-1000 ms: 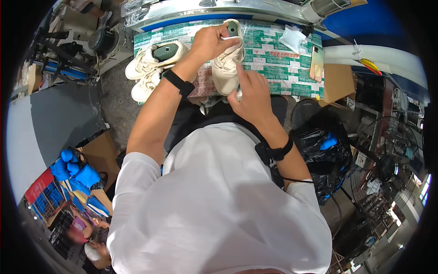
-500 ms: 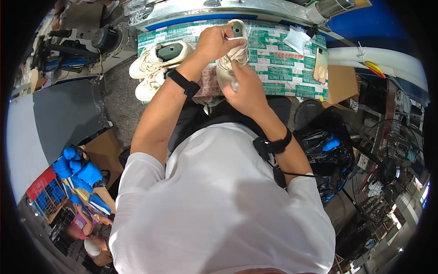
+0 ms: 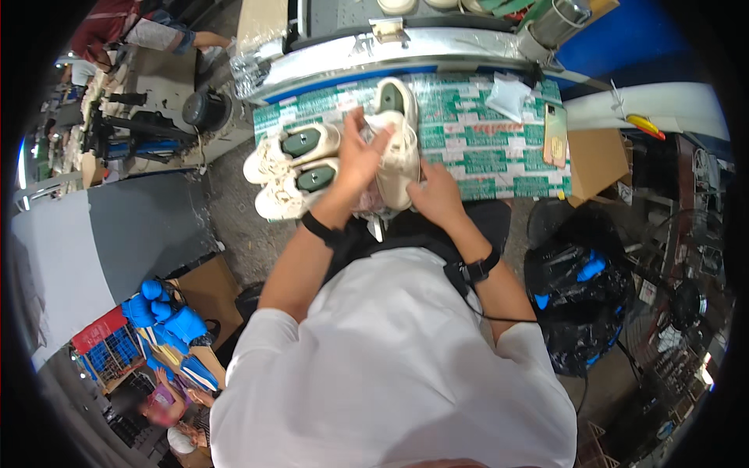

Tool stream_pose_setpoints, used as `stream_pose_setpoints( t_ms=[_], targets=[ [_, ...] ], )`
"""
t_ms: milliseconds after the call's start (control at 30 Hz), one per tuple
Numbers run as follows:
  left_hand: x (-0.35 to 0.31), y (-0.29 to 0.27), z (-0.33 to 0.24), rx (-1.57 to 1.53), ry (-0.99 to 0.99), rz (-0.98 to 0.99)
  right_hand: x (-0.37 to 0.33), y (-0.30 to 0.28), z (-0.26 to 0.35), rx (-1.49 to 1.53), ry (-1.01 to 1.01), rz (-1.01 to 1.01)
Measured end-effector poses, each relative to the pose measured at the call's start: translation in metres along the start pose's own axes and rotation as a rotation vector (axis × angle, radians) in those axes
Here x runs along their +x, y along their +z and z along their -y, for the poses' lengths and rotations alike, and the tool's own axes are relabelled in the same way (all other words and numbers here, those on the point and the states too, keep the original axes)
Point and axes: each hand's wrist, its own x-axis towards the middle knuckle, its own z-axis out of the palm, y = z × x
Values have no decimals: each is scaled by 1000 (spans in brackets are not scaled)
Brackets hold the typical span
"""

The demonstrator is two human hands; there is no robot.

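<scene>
A cream lace-up sneaker point(image 3: 401, 156) with a dark green insert in its opening lies on the green-and-white taped work surface point(image 3: 484, 175), its toe toward me. My left hand point(image 3: 360, 156) is at the sneaker's left side, fingers apart, with the thumb side close to the tongue and laces. At the right side of the toe, my right hand point(image 3: 438, 193) holds the shoe's edge between thumb and fingers. Two more cream sneakers, an upper one point(image 3: 269, 156) and a lower one point(image 3: 277, 201), lie side by side at the left, toes pointing left, each with a green insert.
A phone point(image 3: 555, 136) and a small white packet point(image 3: 509, 97) lie on the right part of the surface. A metal rail point(image 3: 437, 43) runs along the far edge. Black plastic bags point(image 3: 581, 288) stand at lower right, beyond a cardboard box point(image 3: 597, 160). Other people are at lower left.
My left hand has left the sneaker's heel opening and come down its left side. My right hand has moved from the laces to the toe's right edge. The whole view has shifted.
</scene>
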Motion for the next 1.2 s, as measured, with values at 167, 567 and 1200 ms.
stream_pose_setpoints(
  t_ms=[167,567,1200],
  targets=[
    [-26,35,-16,166,126,-8,-5,7,-1,96,30,107],
    [74,-47,-100,-383,-206,162,41,-29,-45,-196,-313,-426],
    [439,-134,-100,1290,766,-187,62,-28,-70,-362,-337,-411]
  ],
)
